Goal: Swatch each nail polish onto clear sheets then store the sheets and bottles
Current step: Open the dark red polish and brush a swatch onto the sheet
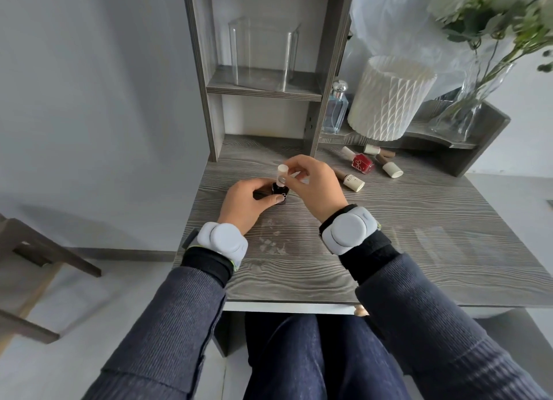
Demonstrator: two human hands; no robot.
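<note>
Seated person at a wood-grain table (389,274). The left hand (245,200) grips a dark nail polish bottle (279,190) standing on the table near its far left side. The right hand (314,184) pinches the bottle's white cap (282,172) between thumb and fingers. A red bottle (362,163) and three cream-capped bottles (353,181) lie to the right. A clear box (263,52) stands on the shelf (299,89) behind.

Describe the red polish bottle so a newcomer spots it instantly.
Find the white ribbed cylinder at the right rear of the desk. Small bottles lie just before it. The red bottle is squat; its neighbours are slim and brown.
</note>
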